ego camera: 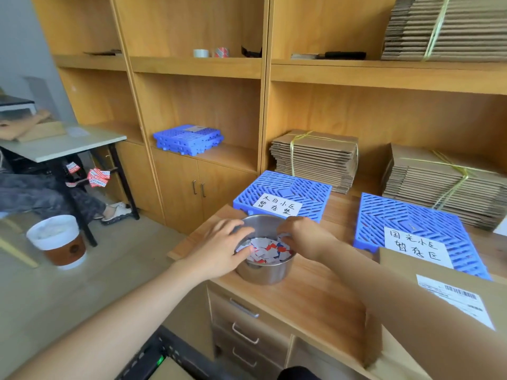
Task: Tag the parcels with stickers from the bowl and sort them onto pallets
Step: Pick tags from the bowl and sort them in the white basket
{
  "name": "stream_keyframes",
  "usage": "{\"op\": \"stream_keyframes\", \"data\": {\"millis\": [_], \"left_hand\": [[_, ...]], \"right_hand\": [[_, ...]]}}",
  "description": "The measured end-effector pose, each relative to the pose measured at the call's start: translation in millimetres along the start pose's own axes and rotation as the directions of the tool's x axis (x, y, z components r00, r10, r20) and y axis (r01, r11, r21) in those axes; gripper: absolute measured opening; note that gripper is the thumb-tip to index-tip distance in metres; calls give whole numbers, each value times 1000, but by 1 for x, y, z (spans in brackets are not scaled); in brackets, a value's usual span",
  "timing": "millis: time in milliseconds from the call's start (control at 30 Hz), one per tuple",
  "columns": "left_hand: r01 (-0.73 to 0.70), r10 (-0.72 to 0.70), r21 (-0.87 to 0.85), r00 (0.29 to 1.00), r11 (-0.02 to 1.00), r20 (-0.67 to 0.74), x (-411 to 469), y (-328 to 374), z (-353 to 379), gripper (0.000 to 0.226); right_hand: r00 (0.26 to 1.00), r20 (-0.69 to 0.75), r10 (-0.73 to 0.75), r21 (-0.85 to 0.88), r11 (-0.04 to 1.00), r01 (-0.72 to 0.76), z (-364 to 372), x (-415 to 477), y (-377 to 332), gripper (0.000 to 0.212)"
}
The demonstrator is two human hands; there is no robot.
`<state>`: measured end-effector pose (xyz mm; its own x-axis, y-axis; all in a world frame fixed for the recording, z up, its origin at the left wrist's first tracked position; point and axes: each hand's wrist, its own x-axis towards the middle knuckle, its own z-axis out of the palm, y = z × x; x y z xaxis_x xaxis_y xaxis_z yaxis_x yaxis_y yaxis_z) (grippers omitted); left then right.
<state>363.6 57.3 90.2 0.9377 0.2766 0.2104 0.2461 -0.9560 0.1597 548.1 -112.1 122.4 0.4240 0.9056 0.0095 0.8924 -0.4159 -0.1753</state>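
Note:
A steel bowl (267, 272) stands near the wooden counter's left edge, holding several red, blue and white stickers (270, 249). My left hand (222, 249) grips the bowl's left rim, thumb inside. My right hand (300, 237) reaches over the right rim with its fingers curled down among the stickers; what they pinch is hidden. A cardboard parcel (439, 325) with a white shipping label lies at the near right. Two blue pallets (285, 194) (411, 226) with handwritten paper signs lie behind the bowl.
Strapped bundles of flat cardboard (315, 157) sit behind the pallets. More blue pallets (189, 138) are stacked in the shelf. Left on the floor stands a white-lined bin (59, 241); a person's legs show under a table (63, 144).

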Motion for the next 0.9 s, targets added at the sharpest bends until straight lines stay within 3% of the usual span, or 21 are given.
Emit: {"op": "stream_keyframes", "data": {"millis": [300, 567, 900], "left_hand": [[101, -52, -175, 962, 979, 267, 24, -2, 5, 71], [119, -52, -266, 968, 957, 246, 23, -5, 9, 73], [127, -59, -285, 970, 950, 238, 24, -6, 11, 78]], "right_hand": [[932, 360, 40, -315, 946, 81, 16, 46, -18, 18], [946, 324, 20, -162, 986, 35, 25, 58, -14, 45], [936, 344, 74, -335, 941, 49, 29, 64, -24, 24]]}}
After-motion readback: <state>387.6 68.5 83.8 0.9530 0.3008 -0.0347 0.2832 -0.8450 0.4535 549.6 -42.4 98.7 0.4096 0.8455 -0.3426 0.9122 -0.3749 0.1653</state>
